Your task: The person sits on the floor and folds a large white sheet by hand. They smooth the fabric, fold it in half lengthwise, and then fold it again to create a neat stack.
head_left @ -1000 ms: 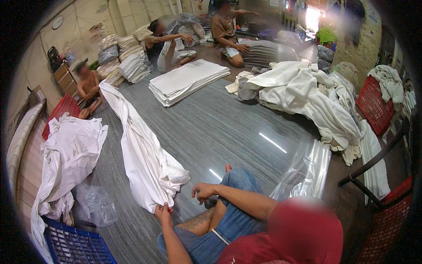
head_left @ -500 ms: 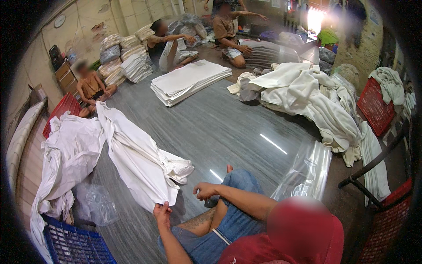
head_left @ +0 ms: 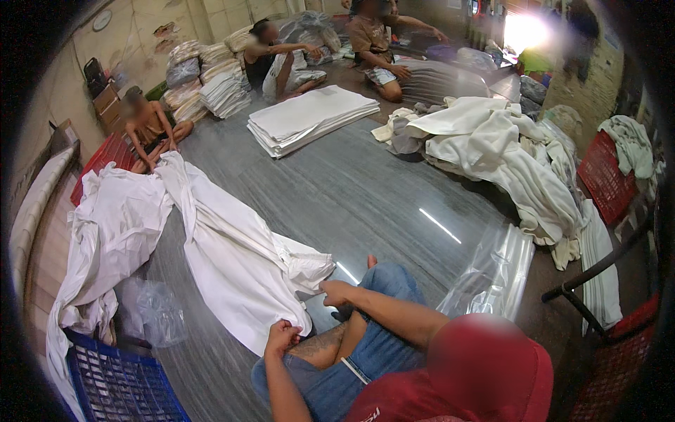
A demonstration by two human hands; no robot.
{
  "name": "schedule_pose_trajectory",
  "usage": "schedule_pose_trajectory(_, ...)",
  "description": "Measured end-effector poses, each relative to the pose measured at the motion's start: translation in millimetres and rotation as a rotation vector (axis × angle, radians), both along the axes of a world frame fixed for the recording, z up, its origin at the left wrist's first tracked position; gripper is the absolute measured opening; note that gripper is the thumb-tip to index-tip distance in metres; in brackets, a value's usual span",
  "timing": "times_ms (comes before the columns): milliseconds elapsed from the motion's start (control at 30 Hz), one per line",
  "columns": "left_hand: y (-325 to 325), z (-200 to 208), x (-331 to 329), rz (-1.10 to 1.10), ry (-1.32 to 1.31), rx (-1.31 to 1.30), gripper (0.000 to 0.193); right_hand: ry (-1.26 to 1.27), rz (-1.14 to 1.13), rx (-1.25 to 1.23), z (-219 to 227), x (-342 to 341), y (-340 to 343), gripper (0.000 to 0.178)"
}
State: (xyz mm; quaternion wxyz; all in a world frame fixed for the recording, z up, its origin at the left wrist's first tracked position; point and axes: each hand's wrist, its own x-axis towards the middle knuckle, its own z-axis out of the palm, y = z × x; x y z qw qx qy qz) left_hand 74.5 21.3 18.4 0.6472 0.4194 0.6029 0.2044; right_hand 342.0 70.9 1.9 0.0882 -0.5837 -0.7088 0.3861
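A long white cloth (head_left: 235,264) stretches across the floor from a person at the far left to me. My left hand (head_left: 283,337) pinches its near edge, fingers closed on the fabric. My right hand (head_left: 337,292) reaches to the loose, folded side of the cloth, its fingers partly curled and apart, with the fingertips at the fabric's edge; a firm hold there does not show. At the far end, the seated person (head_left: 149,126) has hands on the gathered fabric. Another crumpled white cloth (head_left: 116,225) lies alongside on the left.
A flat stack of white cloths (head_left: 313,116) lies ahead on the grey floor. To the right are a heap of cream fabric (head_left: 492,144), clear plastic sheets (head_left: 489,274) and a black metal bar (head_left: 598,260). A blue crate (head_left: 123,383) stands near left. Two people sit farther back.
My left hand has drawn the cloth's near edge to the right and slightly down. The right hand has moved up to the cloth's side. The view has shifted slightly.
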Motion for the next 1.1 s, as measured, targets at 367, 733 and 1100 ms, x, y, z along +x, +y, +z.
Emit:
schedule_pose_trajectory(367,28,-59,-44,0.781,0.176,0.048,0.067,-0.037,-0.3,-0.01,42,-19,52,0.093)
schedule_pose_trajectory(733,43,-53,-44,0.797,0.833,0.036,0.099,-0.134,-0.198,0.033,13,-34,48,0.087)
schedule_pose_trajectory(1100,41,-24,-47,0.991,0.798,-0.099,0.11,0.598,-0.991,-0.13,-14,-25,98,0.08)
